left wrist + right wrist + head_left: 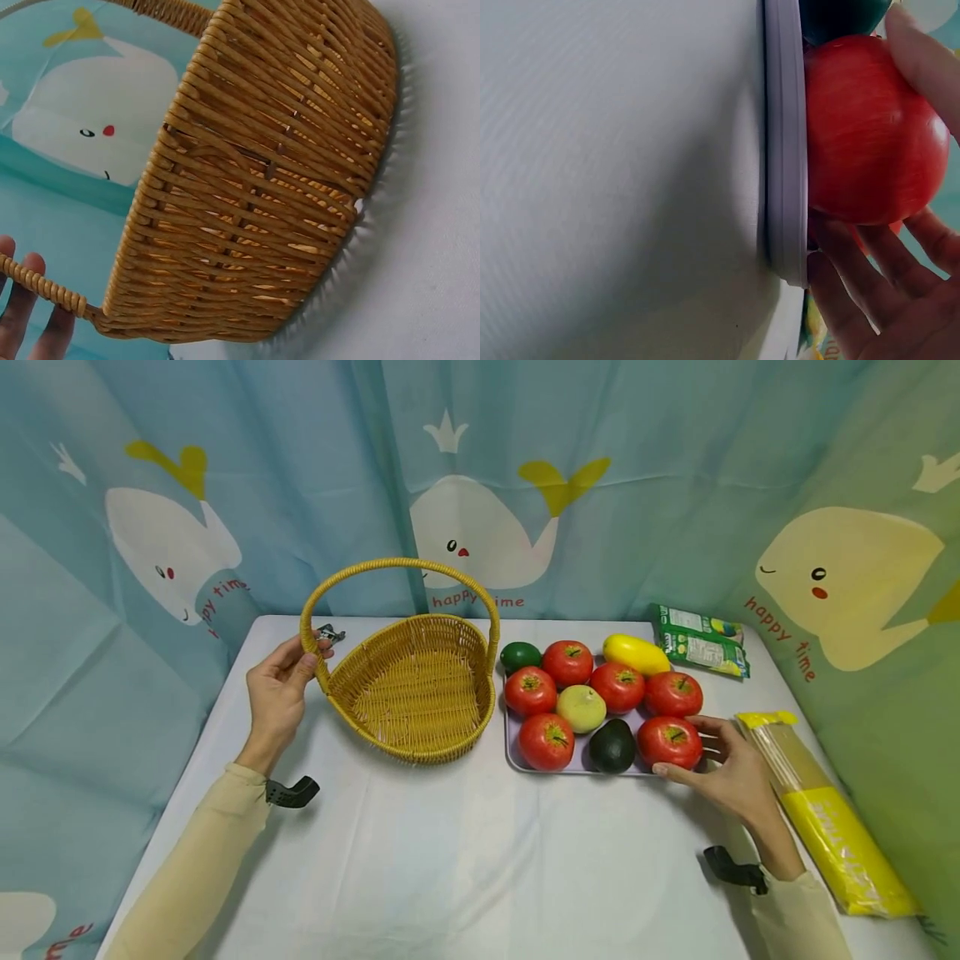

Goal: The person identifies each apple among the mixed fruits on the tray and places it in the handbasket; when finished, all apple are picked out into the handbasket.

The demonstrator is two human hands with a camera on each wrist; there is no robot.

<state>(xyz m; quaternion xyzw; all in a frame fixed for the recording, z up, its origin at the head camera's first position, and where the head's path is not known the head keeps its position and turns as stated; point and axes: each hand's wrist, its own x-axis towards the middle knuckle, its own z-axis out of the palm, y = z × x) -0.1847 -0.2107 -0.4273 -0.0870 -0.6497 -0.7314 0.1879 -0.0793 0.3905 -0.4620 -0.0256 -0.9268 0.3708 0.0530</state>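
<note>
Red fruit gripped in my right hand; left hand holds basket handle. Grasping step, I judge; next calls for lifting.

Long pale beige sleeves meet a curved black bracket at each wrist.

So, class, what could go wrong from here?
The right hand around the red fruit might nudge the avocado beside it over the tray's low rim. The left hand holds the basket by one side of its handle, so a tug could tip it.
</note>
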